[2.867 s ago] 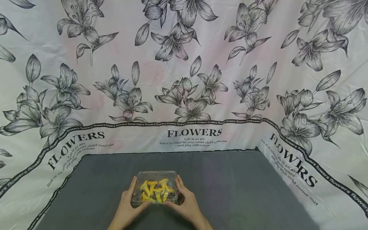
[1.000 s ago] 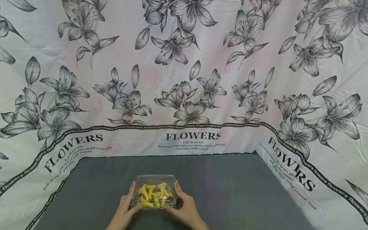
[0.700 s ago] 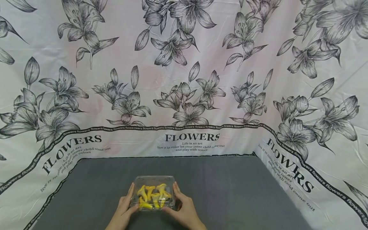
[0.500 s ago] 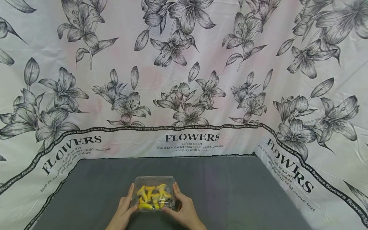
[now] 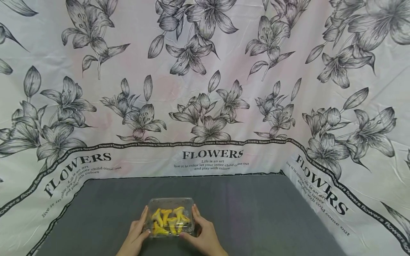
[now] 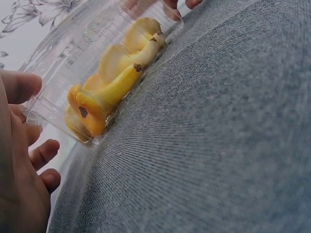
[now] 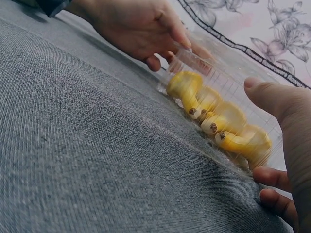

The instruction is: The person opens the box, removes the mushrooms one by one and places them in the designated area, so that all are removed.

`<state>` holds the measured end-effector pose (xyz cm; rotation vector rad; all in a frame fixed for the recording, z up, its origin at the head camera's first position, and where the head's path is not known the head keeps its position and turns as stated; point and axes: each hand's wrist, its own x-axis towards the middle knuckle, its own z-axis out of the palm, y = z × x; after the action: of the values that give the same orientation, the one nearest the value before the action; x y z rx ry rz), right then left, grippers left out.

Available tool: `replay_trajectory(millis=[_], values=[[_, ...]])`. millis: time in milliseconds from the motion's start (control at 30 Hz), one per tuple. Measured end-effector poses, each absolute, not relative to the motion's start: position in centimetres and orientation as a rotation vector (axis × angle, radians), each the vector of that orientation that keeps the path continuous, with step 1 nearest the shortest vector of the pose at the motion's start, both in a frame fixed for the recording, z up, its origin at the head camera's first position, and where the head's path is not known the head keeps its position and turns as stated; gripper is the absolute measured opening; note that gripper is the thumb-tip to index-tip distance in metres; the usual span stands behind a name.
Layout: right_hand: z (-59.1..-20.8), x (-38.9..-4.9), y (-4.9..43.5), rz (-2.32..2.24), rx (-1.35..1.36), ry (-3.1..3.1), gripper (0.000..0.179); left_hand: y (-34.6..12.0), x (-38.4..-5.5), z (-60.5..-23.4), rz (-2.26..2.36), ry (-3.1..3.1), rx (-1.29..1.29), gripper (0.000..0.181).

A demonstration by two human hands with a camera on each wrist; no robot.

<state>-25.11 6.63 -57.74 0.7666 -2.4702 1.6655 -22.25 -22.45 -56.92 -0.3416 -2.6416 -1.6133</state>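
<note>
A clear plastic box holds several yellow trumpet-shaped mushrooms. The left hand grips its left side, fingers along the wall and thumb at the near corner. On the opposite side, the right hand holds the box the same way, with its thumb at the near edge. From the left wrist, the mushrooms show dark-tipped stems through the wall, close above the grey cloth. In the right wrist view, mushrooms lie in a row between both hands. The box appears to sit on the cloth.
Grey cloth covers the table around the box. Behind and at both sides hangs a white curtain printed with lilies and lettering; its lower edge borders the table.
The left thumb has slid outward along the box's near edge to its corner. The whole head view has shifted slightly, while the box stays between both hands.
</note>
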Motion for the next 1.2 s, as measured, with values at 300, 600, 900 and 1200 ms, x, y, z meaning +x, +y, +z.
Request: replay_trajectory(millis=[300, 600, 900, 1200], values=[[-57.7, -25.2, 6.6, 1.642, 0.769, -2.469, 0.087, -22.8, -22.3, -58.2, -1.402, -2.543, -0.517, 0.066], [-57.7, -24.8, 6.3, 1.58, 0.773, -2.416, 0.089, -21.5, -21.8, -56.1, -1.321, -2.855, -0.073, 0.107], [-57.6, -24.2, 5.2, 1.679, 0.634, -2.434, 0.095, -20.6, -21.5, -56.0, -1.404, -2.837, 0.072, 0.123], [-57.4, -23.4, 3.8, 1.881, 0.421, -2.421, 0.1, -20.3, -21.3, -56.3, -1.401, -2.765, 0.031, 0.127]])
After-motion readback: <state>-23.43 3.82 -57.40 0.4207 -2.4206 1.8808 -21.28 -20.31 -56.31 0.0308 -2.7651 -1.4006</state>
